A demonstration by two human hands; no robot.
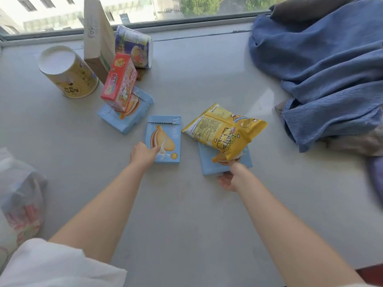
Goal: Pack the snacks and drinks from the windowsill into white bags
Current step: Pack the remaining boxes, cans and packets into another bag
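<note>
— Across the grey windowsill (pixel 207 79), what is lying biggest?

— A blue curtain (pixel 321 69) is bunching at the right. At the far left a white bag (pixel 20 193) is sitting, red packaging showing dimly through it.

— And the snacks?

— A yellow tub (pixel 68 73) is lying tilted by the window, beside a brown carton (pixel 97 38) and a purple cup (pixel 134 46). A red box (pixel 120 83) is leaning on a pale blue biscuit box (pixel 143 100).

— The hands?

— The left hand (pixel 143 154) is pressing its grip on the middle blue box (pixel 165 137), which is lying flat, a sandwich biscuit printed on it. The right hand (pixel 232 177) is holding the near blue box (pixel 211 164) at its edge, and a yellow snack bag (pixel 223 129) is resting tilted on it.

— Fingers curled?

— On the right, seemingly; on the left I cannot tell.
</note>
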